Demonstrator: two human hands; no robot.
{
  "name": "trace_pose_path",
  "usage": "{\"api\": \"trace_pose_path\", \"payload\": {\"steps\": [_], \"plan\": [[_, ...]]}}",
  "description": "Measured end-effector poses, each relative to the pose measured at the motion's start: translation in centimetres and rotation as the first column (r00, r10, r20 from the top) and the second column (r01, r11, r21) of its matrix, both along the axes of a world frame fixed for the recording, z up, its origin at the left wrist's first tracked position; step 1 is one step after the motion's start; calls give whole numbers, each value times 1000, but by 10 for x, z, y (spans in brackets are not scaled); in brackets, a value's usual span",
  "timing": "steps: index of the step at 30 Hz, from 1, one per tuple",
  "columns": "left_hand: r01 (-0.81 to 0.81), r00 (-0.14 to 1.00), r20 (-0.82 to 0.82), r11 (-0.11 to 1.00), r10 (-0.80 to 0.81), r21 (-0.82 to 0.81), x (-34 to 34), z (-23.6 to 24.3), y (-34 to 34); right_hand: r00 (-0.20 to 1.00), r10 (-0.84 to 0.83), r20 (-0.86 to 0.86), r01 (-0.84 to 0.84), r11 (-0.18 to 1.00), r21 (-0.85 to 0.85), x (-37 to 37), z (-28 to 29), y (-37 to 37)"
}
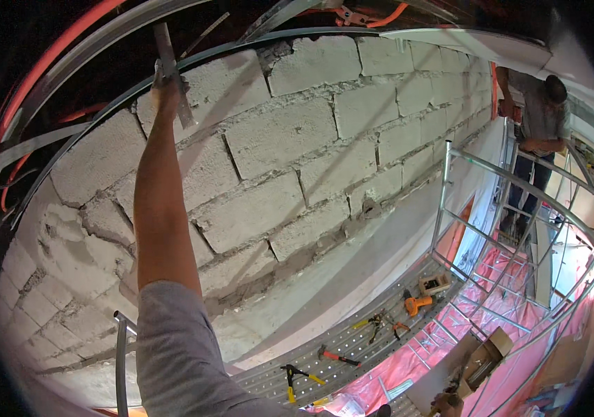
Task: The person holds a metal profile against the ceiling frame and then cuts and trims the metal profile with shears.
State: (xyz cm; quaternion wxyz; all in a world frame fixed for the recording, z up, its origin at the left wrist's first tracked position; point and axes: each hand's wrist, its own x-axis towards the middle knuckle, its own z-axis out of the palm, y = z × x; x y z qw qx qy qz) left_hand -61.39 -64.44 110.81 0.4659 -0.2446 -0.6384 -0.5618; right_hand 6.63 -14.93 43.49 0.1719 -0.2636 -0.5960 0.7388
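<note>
Tons of room along the block wall point(283, 139) right of the left hand point(165, 90), but metal channels point(33, 153) crowd the upper left.

No text, label, number or sign can be read.

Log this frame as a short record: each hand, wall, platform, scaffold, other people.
Left hand: raised, gripping a flat metal strip
Right hand: apparently at the lower edge; grip unclear
Wall: pale blocks, rough joints
Platform: perforated metal, bearing a hammer, a yellow-handled tool and an orange drill
Scaffold: metal tubes, on the right
Other person: far right, beyond the near scaffold rails
</note>
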Motion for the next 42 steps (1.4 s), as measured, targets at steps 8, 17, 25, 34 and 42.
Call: {"api": "trace_pose_path", "payload": {"steps": [8, 17, 25, 34, 42], "plan": [[35, 998, -51, 999, -34, 24, -17, -1, 3, 984, -131, 122, 145, 983, -116, -1, -5, 29], [-30, 998, -53, 999, 29, -16, -26, 10, -9, 999, 8, 47, -3, 994, -111, -17, -19, 31], [-123, 989, -99, 986, 112, -112, -33, 3, -5, 995, 62, -81, -73, 986, -151, -24, -28, 30], [87, 993, -77, 995, -91, -50, -31, -7, -4, 987, 141, -76, -147, 987, -72, -30, -21, 19], [-46, 998, -46, 998, 44, -39, -16, -14, 9, 992, 88, -89, -97, 990, -103, -24, -44, 20]]}}
